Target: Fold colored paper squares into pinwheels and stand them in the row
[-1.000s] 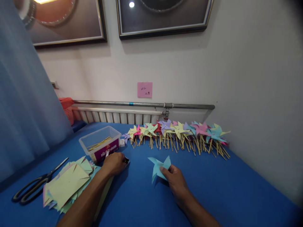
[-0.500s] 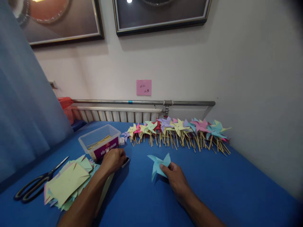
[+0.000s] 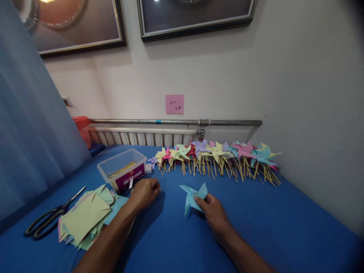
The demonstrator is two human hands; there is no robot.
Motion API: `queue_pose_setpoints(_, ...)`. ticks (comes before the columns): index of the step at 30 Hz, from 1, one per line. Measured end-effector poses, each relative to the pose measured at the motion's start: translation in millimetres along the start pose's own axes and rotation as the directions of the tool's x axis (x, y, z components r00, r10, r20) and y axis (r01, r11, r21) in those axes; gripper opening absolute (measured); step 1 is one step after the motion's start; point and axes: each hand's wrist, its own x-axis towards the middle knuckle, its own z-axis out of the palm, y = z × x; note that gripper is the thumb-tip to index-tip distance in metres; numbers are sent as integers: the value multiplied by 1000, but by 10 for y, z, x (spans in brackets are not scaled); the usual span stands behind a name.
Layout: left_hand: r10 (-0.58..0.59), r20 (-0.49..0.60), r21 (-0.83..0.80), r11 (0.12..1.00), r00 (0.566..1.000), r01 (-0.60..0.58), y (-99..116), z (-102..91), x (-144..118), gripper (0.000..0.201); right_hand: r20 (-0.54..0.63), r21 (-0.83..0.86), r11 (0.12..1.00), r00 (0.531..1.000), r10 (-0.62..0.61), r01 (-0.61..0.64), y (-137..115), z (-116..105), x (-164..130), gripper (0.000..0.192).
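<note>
My right hand [image 3: 215, 212] pinches a light-blue paper pinwheel [image 3: 192, 197] between thumb and fingers, its folded points spread above the table. To its left, my left hand [image 3: 146, 192] is closed with the fingertips pressed together; whatever they hold, if anything, is too small or hidden to name. A small box [image 3: 131, 185] shows partly behind that hand. Beyond it stands a clear plastic tub [image 3: 122, 167] with thin wooden sticks [image 3: 121, 170] inside. Beside my left forearm lies a pile of cut paper squares [image 3: 85, 218] in pale yellow, green and blue.
Black-handled scissors [image 3: 52, 219] lie at the left on the blue table [image 3: 182, 242]. A long row of finished pinwheels on sticks [image 3: 216, 153] runs along the back. Behind are a pipe [image 3: 136, 121] and radiator; a red basket [image 3: 83, 129] and blue curtain [image 3: 28, 113] are left.
My left hand has come away from the small box, moving right toward the pinwheel with its fingers closed. My right hand keeps the pinwheel nearly still. The view has shifted slightly.
</note>
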Motion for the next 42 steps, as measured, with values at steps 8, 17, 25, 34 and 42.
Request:
queue_pose_setpoints(8,27,204,70,997,979,-42,227,217,-44,13,6,-25,1000,1000,-10,10,9,-9,4,37)
queue_pose_setpoints(17,0,157,224,974,988,-36,222,146,-51,21,11,-19,1000,1000,-10,10,34,-21,18,34)
queue_pose_setpoints(25,23,278,23,999,960,-30,166,108,-61,12,38,11,1000,999,-18,18,39,-16,21,38)
queue_pose_setpoints(34,-75,109,199,979,991,53,134,183,-15,22,15,6,1000,1000,-4,4,37,-11,18,33)
queue_pose_setpoints(42,4,212,166,985,977,-40,374,279,-150,19,13,0,1000,1000,-16,16,31,-13,9,33)
